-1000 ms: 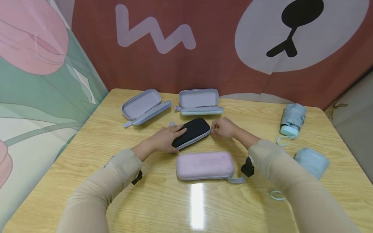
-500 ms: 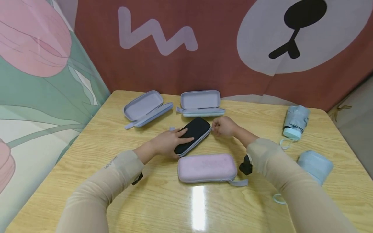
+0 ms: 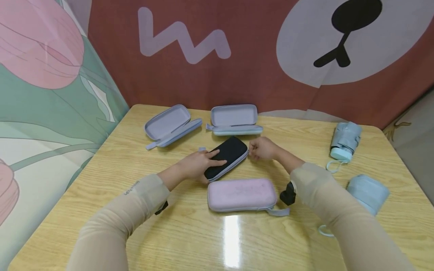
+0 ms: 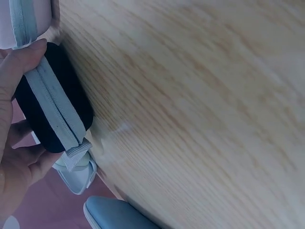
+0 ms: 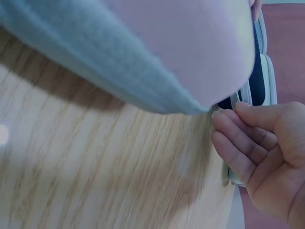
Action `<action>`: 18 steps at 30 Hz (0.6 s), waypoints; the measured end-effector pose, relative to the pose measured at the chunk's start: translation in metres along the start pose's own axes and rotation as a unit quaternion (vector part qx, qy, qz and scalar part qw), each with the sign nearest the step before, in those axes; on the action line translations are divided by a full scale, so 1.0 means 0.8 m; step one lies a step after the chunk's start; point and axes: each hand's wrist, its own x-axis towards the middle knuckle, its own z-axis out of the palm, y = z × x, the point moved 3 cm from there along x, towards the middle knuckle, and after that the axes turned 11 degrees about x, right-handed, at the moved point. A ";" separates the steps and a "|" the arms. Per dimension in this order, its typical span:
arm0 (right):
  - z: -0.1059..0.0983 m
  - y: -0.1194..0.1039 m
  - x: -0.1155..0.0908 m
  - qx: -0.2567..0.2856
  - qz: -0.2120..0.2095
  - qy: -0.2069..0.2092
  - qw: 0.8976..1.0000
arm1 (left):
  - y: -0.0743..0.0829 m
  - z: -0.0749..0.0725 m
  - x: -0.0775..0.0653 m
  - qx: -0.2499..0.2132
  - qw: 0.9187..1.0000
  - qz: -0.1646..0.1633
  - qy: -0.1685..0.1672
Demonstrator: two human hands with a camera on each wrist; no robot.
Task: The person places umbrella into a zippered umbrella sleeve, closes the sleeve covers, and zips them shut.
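Observation:
A black hard-shell zip case [image 3: 232, 150] with a grey zip band lies slanted mid-table. My left hand [image 3: 196, 165] grips its left end, fingers spread over the top and thumb on the near side. In the left wrist view, the case's end [image 4: 71, 102] shows the zip band and a short fabric tab [image 4: 76, 153]. At the right end my right hand [image 3: 262, 148] pinches the zip's end between thumb and forefinger; the pull itself is hidden by the fingertips. In front lies a closed pink case [image 3: 242, 195] with a grey strap, which fills much of the right wrist view.
Two cases stand open at the back, a lavender-blue one [image 3: 169, 124] and a pale blue one [image 3: 234, 116]. On the right lie a folded blue umbrella [image 3: 346, 139] with a cord loop and a light blue pouch [image 3: 369, 192], partly behind my right sleeve.
The black case has turned slightly, its left end coming nearer the pink case. My left fingers reach farther across its top. My right hand stays at its right end.

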 end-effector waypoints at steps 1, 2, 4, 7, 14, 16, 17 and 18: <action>0.001 0.001 -0.001 0.015 0.007 -0.007 1.000 | 0.000 0.000 0.000 -0.003 1.000 0.001 -0.001; 0.003 0.001 -0.002 0.032 0.017 -0.014 0.999 | 0.000 0.000 0.000 -0.007 1.000 0.002 -0.001; 0.009 0.000 -0.004 0.058 0.030 -0.036 0.997 | 0.001 0.001 -0.001 -0.014 1.000 0.004 -0.004; 0.021 -0.008 -0.006 0.086 0.032 -0.077 0.993 | 0.002 0.001 -0.002 -0.016 1.000 0.001 -0.004; 0.040 -0.028 -0.001 0.057 -0.003 -0.110 0.992 | 0.001 0.000 0.002 -0.011 1.000 -0.020 0.000; 0.041 -0.030 0.001 0.038 -0.004 -0.101 0.994 | 0.002 -0.001 0.003 -0.011 1.000 -0.023 -0.004; 0.041 -0.030 0.003 0.030 -0.002 -0.096 0.995 | 0.002 -0.001 0.003 -0.012 1.000 -0.026 -0.008; 0.041 -0.030 0.004 0.023 0.002 -0.090 0.996 | 0.003 -0.002 0.003 -0.011 0.999 -0.030 -0.016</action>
